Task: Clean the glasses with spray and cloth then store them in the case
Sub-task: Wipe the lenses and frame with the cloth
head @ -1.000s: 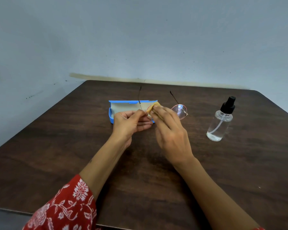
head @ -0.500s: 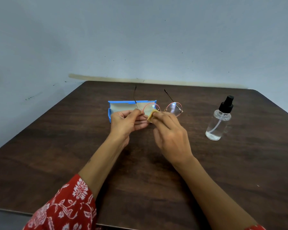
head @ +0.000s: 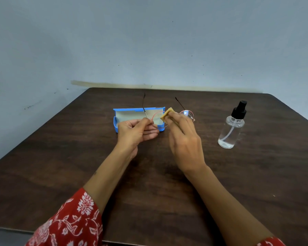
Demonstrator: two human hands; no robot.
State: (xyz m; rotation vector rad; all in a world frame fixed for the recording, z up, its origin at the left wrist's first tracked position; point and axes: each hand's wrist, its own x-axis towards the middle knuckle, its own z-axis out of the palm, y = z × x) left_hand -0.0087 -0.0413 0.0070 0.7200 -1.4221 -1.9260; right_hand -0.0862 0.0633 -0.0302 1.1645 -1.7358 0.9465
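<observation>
Glasses (head: 157, 119) pinched at rim by left hand (head: 135, 132); right hand (head: 183, 139) pinches cloth (head: 166, 114) on lens, above open case (head: 121, 114).

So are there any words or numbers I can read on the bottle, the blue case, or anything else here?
None: no readable text shows anywhere.
Spray bottle: clear with a black pump, no label visible.
Blue case: open, plain pale lining, no print showing.
Yellow cloth: plain, held by the right hand.
Glasses: thin frame held by the left hand; any marking is too small to tell.
Red sleeve: white flower pattern only, no letters.
</observation>
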